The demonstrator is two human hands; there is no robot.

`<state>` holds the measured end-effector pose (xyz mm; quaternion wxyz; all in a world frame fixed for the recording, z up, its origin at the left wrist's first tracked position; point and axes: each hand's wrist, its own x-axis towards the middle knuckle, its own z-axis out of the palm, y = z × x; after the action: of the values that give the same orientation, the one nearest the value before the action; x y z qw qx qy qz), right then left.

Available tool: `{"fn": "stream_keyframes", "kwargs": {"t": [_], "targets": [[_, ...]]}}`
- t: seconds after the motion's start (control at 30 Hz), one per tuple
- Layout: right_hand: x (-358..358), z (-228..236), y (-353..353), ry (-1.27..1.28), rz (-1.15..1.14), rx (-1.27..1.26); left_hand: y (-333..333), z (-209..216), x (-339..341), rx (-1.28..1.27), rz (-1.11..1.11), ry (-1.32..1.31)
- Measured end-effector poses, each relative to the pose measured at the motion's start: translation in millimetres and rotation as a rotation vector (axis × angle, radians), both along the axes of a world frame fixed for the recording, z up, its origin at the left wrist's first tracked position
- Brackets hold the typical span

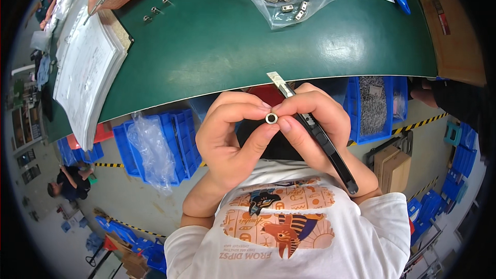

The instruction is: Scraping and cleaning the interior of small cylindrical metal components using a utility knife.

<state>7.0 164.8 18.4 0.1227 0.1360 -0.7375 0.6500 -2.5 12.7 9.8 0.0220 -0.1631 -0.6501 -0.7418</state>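
Observation:
A small round metal sleeve (267,119) with a dark hole faces up between my two hands, in front of my chest. My left hand (230,137) pinches it between thumb and fingertips. From the other side, the thumb and index finger of my right hand (316,116) close on the same sleeve. A black utility knife (330,150) also rests in my right hand, lying slantwise across the palm and wrist. Its blade (276,78) is out and points up-left, toward the table edge. Part of the knife's body is covered by my fingers.
On the green table (206,46), a clear plastic bag (320,2) holds many metal parts. Several small metal pieces (155,10) lie near a stack of papers (93,67). Blue bins (155,147) stand below the table's left side, and another blue bin (371,106) at right.

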Motion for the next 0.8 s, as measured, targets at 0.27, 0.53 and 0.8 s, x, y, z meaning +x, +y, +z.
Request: {"fn": "stream_keyframes", "kwargs": {"t": [0.27, 0.53, 0.8], "targets": [[-1, -1, 5, 0.011, 0.020, 0.061, 0, 17, -6, -0.442, 0.129, 0.391], [-4, -4, 3, 0.105, -0.001, 0.103, -2, 21, -7, -0.569, 0.165, 0.538], [-2, -10, -1, 0.373, -0.184, 0.233, -6, 9, -8, -0.349, 0.088, 0.444]]}}
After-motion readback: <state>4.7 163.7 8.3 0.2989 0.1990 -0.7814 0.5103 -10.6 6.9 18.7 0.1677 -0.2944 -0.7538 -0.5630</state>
